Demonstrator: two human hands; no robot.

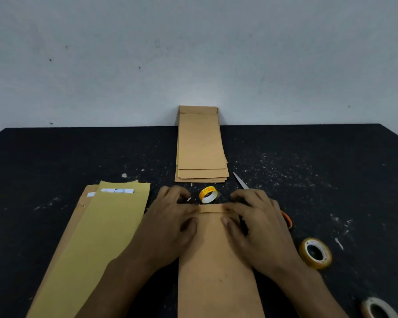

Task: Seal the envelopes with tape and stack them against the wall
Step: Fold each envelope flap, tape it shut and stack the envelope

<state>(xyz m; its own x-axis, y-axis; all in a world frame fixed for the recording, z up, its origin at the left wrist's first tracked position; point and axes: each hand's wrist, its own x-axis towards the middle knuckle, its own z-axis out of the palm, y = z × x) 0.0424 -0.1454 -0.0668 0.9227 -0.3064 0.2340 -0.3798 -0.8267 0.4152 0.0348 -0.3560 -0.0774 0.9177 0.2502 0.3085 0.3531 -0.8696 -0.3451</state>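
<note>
- Nearest the camera, one brown envelope (216, 271) is laid flat on the dark table (55, 161), running out under both hands.
- Beyond the fingers, one nearly spent yellow tape ring (208, 194) is seen, and past it a stack of envelopes (201, 148) is propped against the wall (193, 53).
- Left of the hands, a pile of unsealed envelopes (101, 237) is laid.
- Three tape rolls are counted in all: the yellow ring, a fuller roll (315, 253) and a white roll (377, 308) right of the hands.
- Scissors (240, 181) are partly hidden beneath the right hand (260, 223).
- The envelope's folded flap is pressed down by the left hand (170, 223) and the right hand, fingers spread flat, nothing gripped.
</note>
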